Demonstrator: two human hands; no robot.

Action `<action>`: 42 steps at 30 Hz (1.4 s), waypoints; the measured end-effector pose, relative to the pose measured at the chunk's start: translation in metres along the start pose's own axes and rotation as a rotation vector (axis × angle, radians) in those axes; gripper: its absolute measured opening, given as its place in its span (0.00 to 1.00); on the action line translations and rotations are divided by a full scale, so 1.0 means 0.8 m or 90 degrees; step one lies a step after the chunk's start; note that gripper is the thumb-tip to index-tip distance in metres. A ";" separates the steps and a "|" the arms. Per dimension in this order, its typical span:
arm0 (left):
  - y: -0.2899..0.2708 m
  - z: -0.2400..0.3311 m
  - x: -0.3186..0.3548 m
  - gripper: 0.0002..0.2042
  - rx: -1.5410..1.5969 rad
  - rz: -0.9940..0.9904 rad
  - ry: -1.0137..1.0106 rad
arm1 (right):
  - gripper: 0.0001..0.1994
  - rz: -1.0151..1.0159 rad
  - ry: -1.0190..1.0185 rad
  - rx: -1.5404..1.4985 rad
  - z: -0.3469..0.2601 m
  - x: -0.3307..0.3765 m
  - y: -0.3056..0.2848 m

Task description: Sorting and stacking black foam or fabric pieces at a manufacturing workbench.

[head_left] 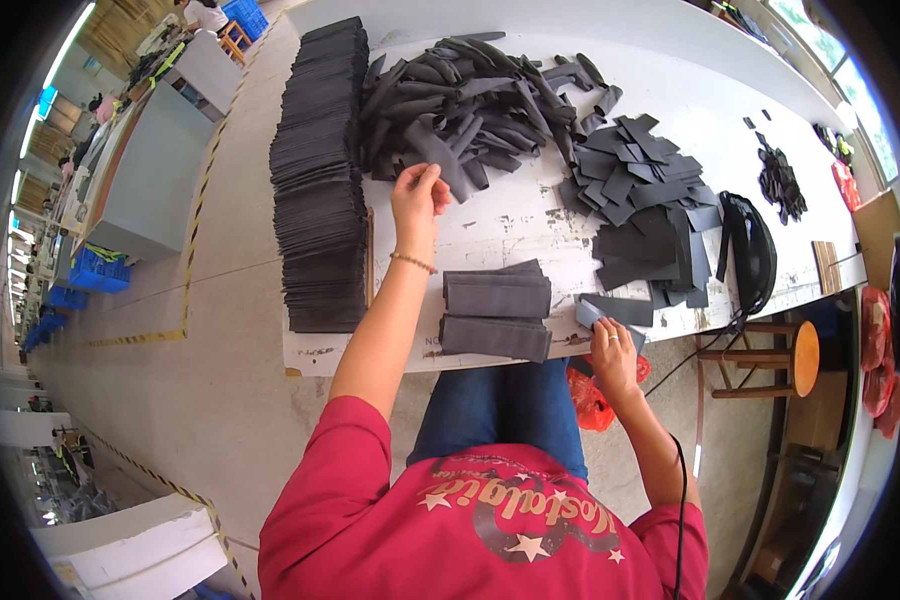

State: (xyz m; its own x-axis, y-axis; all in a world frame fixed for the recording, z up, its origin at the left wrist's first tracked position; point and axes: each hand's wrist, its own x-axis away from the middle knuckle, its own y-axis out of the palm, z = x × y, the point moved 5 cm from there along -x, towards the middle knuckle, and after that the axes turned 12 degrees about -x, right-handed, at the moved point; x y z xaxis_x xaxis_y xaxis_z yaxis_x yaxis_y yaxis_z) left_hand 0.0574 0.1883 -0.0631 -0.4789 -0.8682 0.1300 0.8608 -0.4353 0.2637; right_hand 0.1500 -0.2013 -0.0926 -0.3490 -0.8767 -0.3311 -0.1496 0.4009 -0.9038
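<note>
My left hand (420,205) is closed in a pinch at a dark fabric strip (436,148), on the near side of a heap of curled dark strips (490,95). At the table's front edge my right hand (614,358) has its fingers closed on a small grey-blue piece (590,313). Beneath that piece lies a flat dark strip (625,310). Between my hands sit two neat stacks of dark strips, a far stack (497,292) and a near stack (495,338).
A long row of packed dark pieces (318,180) lines the left of the white table (510,235). Loose flat dark pieces (635,170) spread at the right, beside a black bag-like item (748,250). A wooden stool (805,358) and red plastic bags (592,400) are below.
</note>
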 end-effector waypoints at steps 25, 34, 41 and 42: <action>0.044 0.006 0.206 0.10 0.307 -0.174 -0.187 | 0.13 0.121 0.036 -0.313 -0.026 -0.085 -0.076; 0.048 0.006 0.214 0.14 0.259 -0.181 -0.182 | 0.19 0.236 0.075 -0.515 -0.123 -0.073 -0.139; 0.062 0.013 0.229 0.13 0.256 -0.207 -0.198 | 0.14 0.276 -0.020 -0.346 -0.142 -0.086 -0.143; 0.063 0.015 0.232 0.13 0.255 -0.215 -0.200 | 0.14 0.275 -0.023 -0.347 -0.142 -0.088 -0.144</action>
State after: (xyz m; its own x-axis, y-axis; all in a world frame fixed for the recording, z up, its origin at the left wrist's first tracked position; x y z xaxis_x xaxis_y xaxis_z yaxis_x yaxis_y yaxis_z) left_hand 0.0102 0.0083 -0.0140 -0.7945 -0.5594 0.2363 0.5502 -0.4984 0.6700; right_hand 0.0868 -0.1556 0.0652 -0.4523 -0.6134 -0.6475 -0.4509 0.7836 -0.4273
